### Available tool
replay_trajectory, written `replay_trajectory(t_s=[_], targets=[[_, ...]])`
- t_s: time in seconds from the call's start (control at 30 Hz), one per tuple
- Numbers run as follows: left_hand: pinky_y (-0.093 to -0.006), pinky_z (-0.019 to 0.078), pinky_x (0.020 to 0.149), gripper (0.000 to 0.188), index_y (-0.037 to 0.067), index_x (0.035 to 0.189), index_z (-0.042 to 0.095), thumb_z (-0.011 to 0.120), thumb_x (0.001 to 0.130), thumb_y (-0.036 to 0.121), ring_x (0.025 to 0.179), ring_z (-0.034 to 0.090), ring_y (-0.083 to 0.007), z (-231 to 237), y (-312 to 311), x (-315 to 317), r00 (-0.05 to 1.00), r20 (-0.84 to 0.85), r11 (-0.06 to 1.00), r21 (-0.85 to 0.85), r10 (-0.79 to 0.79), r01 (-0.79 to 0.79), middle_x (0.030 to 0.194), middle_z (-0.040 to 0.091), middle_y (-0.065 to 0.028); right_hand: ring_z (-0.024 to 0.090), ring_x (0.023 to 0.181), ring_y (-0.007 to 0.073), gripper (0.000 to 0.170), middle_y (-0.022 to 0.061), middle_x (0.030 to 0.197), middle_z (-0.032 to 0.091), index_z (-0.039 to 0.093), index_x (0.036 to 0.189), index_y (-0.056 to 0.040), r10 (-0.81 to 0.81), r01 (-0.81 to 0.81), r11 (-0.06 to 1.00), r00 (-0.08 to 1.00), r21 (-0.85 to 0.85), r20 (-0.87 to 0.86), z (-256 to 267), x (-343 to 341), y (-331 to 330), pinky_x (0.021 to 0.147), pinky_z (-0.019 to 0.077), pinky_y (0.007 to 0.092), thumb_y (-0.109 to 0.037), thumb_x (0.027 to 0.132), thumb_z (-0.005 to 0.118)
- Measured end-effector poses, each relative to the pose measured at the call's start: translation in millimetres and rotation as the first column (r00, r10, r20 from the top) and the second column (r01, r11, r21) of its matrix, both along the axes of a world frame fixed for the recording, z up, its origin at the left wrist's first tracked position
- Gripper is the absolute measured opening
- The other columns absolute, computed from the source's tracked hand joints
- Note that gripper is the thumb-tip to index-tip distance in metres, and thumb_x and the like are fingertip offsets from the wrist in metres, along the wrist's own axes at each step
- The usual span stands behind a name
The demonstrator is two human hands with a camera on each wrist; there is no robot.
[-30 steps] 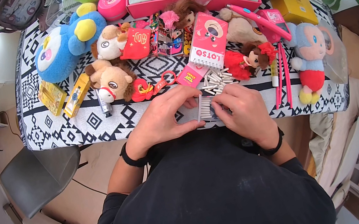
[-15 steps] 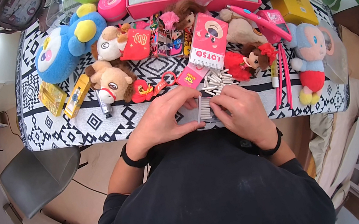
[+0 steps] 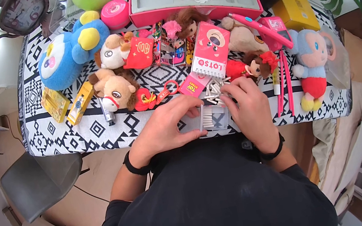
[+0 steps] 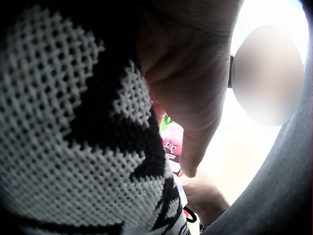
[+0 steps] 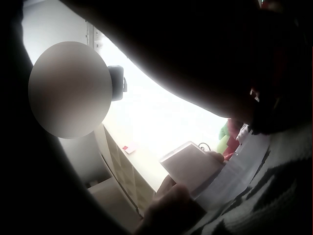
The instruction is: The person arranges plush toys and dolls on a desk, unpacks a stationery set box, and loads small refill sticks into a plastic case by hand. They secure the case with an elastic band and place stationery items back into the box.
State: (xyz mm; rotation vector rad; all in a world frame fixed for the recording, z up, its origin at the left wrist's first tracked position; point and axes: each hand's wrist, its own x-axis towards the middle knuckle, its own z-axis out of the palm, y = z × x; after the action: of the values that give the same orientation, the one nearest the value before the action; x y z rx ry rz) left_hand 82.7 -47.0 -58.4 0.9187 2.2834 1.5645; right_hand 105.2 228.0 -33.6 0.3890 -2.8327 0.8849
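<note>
Between the thumb and fingers of my left hand is the upright side of a small clear plastic box, at the table's front edge. A row of short white sticks lies inside, against that side. Just behind the box is a loose pile of the same sticks. My right hand is to the right of the box, its thumb and forefinger apart at the pile's near right edge. In the right wrist view, the box's pale flat side stands up, with left-hand fingers behind it.
Behind the pile lie a pink card and a LOTSO notepad. A red-dressed doll and pink sticks are to the right. Plush horses and red scissors lie left, with a large pink box at the back.
My right hand has moved from over the box, back and to the right, to the pile of sticks, baring more of the box. My left hand keeps its hold. The head view has shifted slightly.
</note>
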Motion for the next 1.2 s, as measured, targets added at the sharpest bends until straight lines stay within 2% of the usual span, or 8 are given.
replay_trajectory(t_s=[0.4, 0.8, 1.2], targets=[[-0.0394, 0.0695, 0.095, 0.069, 0.002, 0.143, 0.074, 0.106, 0.084, 0.016, 0.108, 0.084, -0.0269, -0.7, 0.4, 0.9, 1.0, -0.002, 1.0, 0.012, -0.004, 0.004, 0.132, 0.079, -0.0133, 0.072, 0.103, 0.0358, 0.028, 0.0139, 0.11, 0.071, 0.078, 0.123, 0.0005, 0.015, -0.015, 0.998, 1.0, 0.056, -0.004, 1.2, 3.1, 1.0, 0.088, 0.061, 0.0477, -0.005, 0.097, 0.089], [-0.0383, 0.0696, 0.093, 0.07, 0.002, 0.143, 0.074, 0.107, 0.083, 0.016, 0.105, 0.085, -0.0259, -0.3, 0.7, 0.0, 1.0, 0.01, 1.0, 0.012, -0.006, 0.006, 0.128, 0.08, -0.0122, 0.073, 0.105, 0.0368, 0.022, 0.0144, 0.109, 0.07, 0.078, 0.119, 0.0001, 0.018, -0.019, 1.0, 0.999, 0.008, 0.048, 4.8, 4.2, 4.4, 0.09, 0.0615, 0.049, -0.003, 0.099, 0.087], [-0.0384, 0.0696, 0.093, 0.07, 0.001, 0.142, 0.074, 0.107, 0.083, 0.015, 0.105, 0.085, -0.0257, -0.2, 0.5, 0.3, 1.0, 0.005, 1.0, 0.02, -0.005, 0.005, 0.128, 0.079, -0.0124, 0.073, 0.103, 0.0377, 0.02, 0.0145, 0.108, 0.07, 0.072, 0.111, -0.0007, 0.028, -0.027, 1.0, 0.997, -0.006, 0.067, 2.9, 2.1, 4.8, 0.089, 0.0612, 0.05, -0.001, 0.097, 0.086]])
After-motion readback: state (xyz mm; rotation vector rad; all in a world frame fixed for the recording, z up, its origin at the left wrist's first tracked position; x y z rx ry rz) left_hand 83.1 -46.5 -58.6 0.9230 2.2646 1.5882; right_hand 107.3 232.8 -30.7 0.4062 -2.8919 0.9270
